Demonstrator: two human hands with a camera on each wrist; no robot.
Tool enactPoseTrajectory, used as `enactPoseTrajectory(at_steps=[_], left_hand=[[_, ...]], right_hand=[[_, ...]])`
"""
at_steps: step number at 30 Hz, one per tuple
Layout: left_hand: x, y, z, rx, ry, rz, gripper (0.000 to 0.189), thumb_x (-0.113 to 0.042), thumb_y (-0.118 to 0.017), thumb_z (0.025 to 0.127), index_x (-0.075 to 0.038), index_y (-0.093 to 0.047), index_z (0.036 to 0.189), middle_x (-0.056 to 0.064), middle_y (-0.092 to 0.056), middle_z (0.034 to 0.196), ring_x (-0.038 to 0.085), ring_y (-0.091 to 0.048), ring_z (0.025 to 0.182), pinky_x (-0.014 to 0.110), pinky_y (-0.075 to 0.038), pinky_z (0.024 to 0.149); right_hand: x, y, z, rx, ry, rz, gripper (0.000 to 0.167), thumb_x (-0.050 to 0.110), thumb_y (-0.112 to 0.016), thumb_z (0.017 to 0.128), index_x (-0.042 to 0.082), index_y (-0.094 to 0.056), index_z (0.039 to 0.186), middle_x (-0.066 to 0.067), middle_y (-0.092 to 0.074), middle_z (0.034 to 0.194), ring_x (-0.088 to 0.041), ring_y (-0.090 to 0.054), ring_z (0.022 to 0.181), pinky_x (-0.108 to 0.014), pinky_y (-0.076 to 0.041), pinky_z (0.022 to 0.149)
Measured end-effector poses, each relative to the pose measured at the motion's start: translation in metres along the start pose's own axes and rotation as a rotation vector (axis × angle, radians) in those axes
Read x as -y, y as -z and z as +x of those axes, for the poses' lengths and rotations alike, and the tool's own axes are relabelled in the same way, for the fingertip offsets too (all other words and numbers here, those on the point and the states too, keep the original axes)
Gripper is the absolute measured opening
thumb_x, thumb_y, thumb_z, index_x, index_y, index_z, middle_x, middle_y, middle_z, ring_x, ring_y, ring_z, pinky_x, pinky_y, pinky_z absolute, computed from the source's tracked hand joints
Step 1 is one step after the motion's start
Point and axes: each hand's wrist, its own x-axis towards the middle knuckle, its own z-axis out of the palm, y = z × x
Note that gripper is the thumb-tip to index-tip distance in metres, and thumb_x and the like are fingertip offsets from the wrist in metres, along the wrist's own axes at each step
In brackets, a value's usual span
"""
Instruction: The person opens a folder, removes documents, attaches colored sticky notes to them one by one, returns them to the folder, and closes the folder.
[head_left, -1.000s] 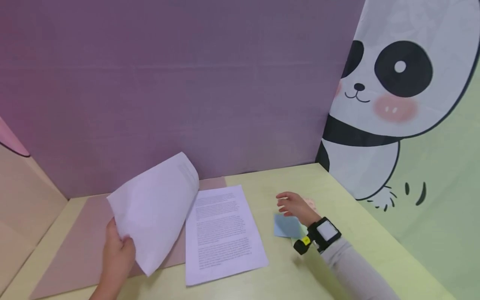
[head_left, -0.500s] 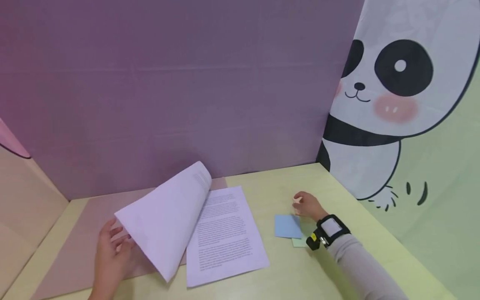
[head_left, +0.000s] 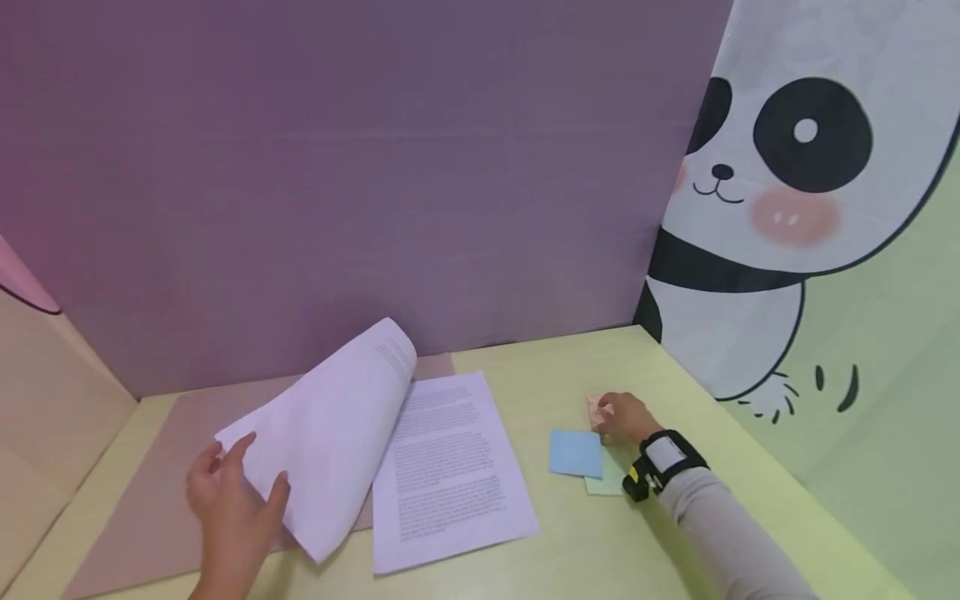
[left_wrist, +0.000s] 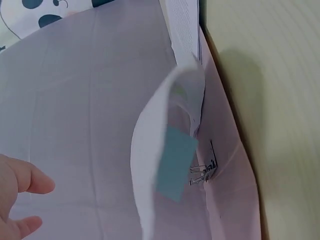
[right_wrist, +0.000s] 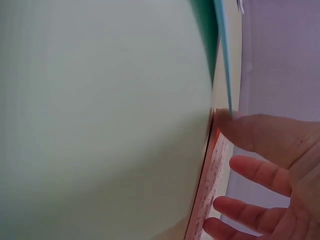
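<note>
My left hand (head_left: 236, 508) has its fingers spread at the corner of a raised white page (head_left: 330, 442), overlapping it in the head view. In the left wrist view a gap shows between this hand (left_wrist: 20, 200) and the curling page (left_wrist: 149, 150). A blue-green sticky note (left_wrist: 176, 162) shows on the page's inner side. My right hand (head_left: 626, 418) is down at a pink patterned sticky-note pad (head_left: 595, 408), partly covering it. In the right wrist view the thumb tip of that hand (right_wrist: 280, 165) touches the edge of the pink pad (right_wrist: 214, 170), fingers spread apart.
A printed sheet (head_left: 450, 467) lies flat between the hands. Blue (head_left: 576, 452) and pale green sticky notes (head_left: 602, 485) overlap beside the right hand. The page rises from a mauve folder (head_left: 142, 517) with a metal clip (left_wrist: 205, 172). A purple wall (head_left: 360, 208) backs the table.
My left hand has let go of the page corner and spread its fingers; the page leans farther right than a second ago. My right hand has moved right and down to the pink pad.
</note>
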Motion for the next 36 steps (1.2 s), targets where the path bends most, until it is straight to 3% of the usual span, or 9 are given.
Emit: enactPoseTrajectory(at_steps=[3,11,16,18,20,23,26,32,36], left_hand=[[0.001,-0.003,0.0,-0.009,-0.055,0.007,0.051,0.008,-0.066,0.06,0.008,-0.049,0.108,0.036,-0.025,0.119,0.046,-0.024,0.109,0.058,-0.017,0.086],[0.001,-0.003,-0.004,0.062,-0.005,0.016,0.05,0.006,-0.065,0.065,0.007,-0.047,0.111,0.035,-0.03,0.117,0.05,-0.025,0.111,0.059,-0.018,0.087],[0.001,-0.003,-0.005,0.088,0.018,0.01,0.049,0.006,-0.065,0.066,0.008,-0.047,0.112,0.036,-0.03,0.118,0.05,-0.025,0.111,0.058,-0.02,0.088],[0.001,-0.003,-0.005,0.094,0.024,0.003,0.049,0.006,-0.064,0.067,0.008,-0.046,0.113,0.035,-0.03,0.117,0.05,-0.025,0.111,0.058,-0.02,0.088],[0.001,-0.003,-0.006,0.1,0.029,-0.001,0.049,0.005,-0.064,0.067,0.007,-0.046,0.113,0.035,-0.03,0.117,0.05,-0.025,0.111,0.058,-0.02,0.089],[0.002,-0.003,-0.006,0.115,0.038,-0.002,0.05,0.005,-0.063,0.068,0.007,-0.045,0.115,0.035,-0.03,0.118,0.05,-0.025,0.112,0.059,-0.021,0.089],[0.002,-0.003,-0.006,0.125,0.045,-0.003,0.05,0.005,-0.063,0.069,0.007,-0.044,0.116,0.035,-0.03,0.118,0.049,-0.025,0.112,0.059,-0.021,0.089],[0.001,-0.003,-0.007,0.116,0.029,-0.011,0.05,0.005,-0.063,0.069,0.007,-0.045,0.115,0.033,-0.032,0.116,0.048,-0.027,0.11,0.056,-0.022,0.089],[0.0,-0.003,-0.007,0.112,0.017,-0.017,0.049,0.005,-0.063,0.069,0.007,-0.045,0.114,0.032,-0.034,0.115,0.048,-0.028,0.11,0.055,-0.023,0.088]], right_hand=[[-0.002,0.0,0.002,-0.002,0.012,0.003,0.044,0.02,-0.071,0.067,-0.004,-0.058,0.101,-0.021,-0.061,0.099,-0.032,-0.055,0.09,-0.045,-0.043,0.083],[0.006,0.002,-0.001,-0.004,0.056,-0.082,0.031,0.019,-0.067,0.07,-0.001,-0.062,0.094,-0.016,-0.064,0.088,-0.029,-0.058,0.081,-0.043,-0.045,0.077],[-0.052,-0.032,0.038,-0.062,0.24,-0.12,0.022,0.025,-0.061,0.076,0.004,-0.064,0.083,-0.009,-0.065,0.073,-0.022,-0.058,0.068,-0.034,-0.046,0.066],[-0.065,-0.04,0.047,-0.06,0.275,-0.155,0.022,0.027,-0.06,0.078,0.005,-0.064,0.082,-0.008,-0.065,0.073,-0.02,-0.058,0.067,-0.032,-0.046,0.064],[-0.057,-0.036,0.043,-0.042,0.253,-0.18,0.019,0.024,-0.06,0.078,0.006,-0.065,0.081,-0.006,-0.065,0.074,-0.019,-0.058,0.067,-0.032,-0.046,0.065],[-0.015,-0.015,0.019,0.018,0.15,-0.21,0.015,0.019,-0.063,0.078,0.004,-0.065,0.081,-0.007,-0.064,0.075,-0.021,-0.057,0.068,-0.037,-0.047,0.066],[0.01,-0.003,0.002,-0.005,0.144,-0.228,0.014,0.016,-0.061,0.08,0.002,-0.064,0.079,-0.007,-0.063,0.074,-0.02,-0.054,0.065,-0.035,-0.046,0.063],[0.024,0.005,-0.007,-0.031,0.098,-0.236,0.012,0.009,-0.054,0.085,0.001,-0.062,0.087,-0.01,-0.063,0.082,-0.021,-0.055,0.07,-0.038,-0.047,0.07],[0.025,0.007,-0.007,-0.064,0.105,-0.218,0.011,0.008,-0.053,0.085,0.002,-0.061,0.082,-0.008,-0.061,0.076,-0.019,-0.051,0.065,-0.035,-0.045,0.063]])
